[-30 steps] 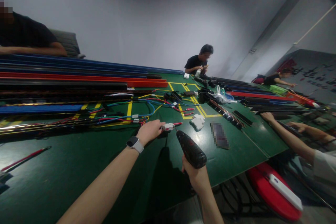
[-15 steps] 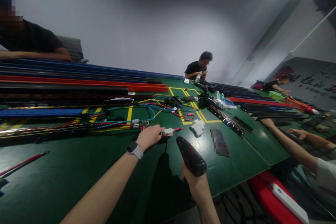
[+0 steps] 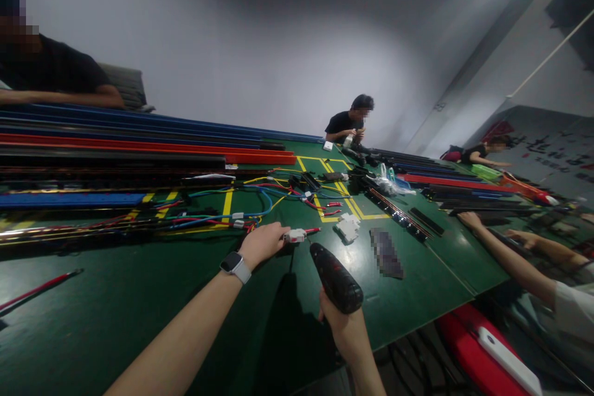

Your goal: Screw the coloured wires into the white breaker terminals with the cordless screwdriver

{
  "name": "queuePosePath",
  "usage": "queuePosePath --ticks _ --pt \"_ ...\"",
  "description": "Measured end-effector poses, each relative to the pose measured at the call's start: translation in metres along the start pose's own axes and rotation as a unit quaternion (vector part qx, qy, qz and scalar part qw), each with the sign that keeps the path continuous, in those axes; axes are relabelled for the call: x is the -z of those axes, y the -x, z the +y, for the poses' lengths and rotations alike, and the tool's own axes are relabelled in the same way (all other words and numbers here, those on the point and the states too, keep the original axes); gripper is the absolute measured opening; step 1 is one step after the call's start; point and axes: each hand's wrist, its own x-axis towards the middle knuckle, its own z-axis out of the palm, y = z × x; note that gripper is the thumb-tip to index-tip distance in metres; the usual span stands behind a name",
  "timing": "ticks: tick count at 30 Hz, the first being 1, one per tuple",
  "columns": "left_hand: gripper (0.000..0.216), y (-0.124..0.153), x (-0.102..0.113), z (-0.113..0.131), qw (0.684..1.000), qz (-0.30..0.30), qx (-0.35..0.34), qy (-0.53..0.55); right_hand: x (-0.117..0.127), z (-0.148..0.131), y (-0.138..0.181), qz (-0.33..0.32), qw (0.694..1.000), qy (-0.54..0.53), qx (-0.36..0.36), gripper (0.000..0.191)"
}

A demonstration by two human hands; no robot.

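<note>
My left hand (image 3: 263,244), with a watch (image 3: 236,266) on the wrist, grips a small white connector block (image 3: 296,236) just above the table. A red wire end (image 3: 314,230) sticks out of the block's right side, and coloured wires (image 3: 253,221) lie behind the hand. My right hand (image 3: 341,318) is wrapped round the handle of a black power screwdriver (image 3: 335,278). Its bit points up and left, close to the block; whether the tip touches it I cannot tell. Beyond the tool lies a pile of white connector blocks (image 3: 348,228).
The green table (image 3: 195,303) carries a dark flat object (image 3: 387,252), blurred out, right of the screwdriver. Long blue and red rails (image 3: 260,155) line the far side. A red-and-black cable (image 3: 41,289) lies at left. Co-workers sit around; one's hand (image 3: 471,220) rests at right.
Almost nothing differs. The whole view has shifted very slightly, while both hands keep their hold on the connector block and the screwdriver.
</note>
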Motion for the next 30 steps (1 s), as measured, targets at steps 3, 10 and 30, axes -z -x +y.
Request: queuePosePath --ticks 3,10,30 --pt "0.031 0.0007 0.0016 0.0006 1.0 -0.003 0.002 0.003 -0.0002 -0.0031 0.0008 -0.008 1.0 0.004 0.001 0.024" --pt "0.03 0.0013 0.0046 0.0017 1.0 -0.006 0.002 0.002 -0.0009 -0.0055 0.0024 0.003 1.0 -0.005 0.002 0.026" --pt "0.033 0.0035 0.0046 0.0033 1.0 -0.002 0.006 0.004 -0.0007 0.0025 0.0003 0.0 1.0 0.004 -0.004 0.029"
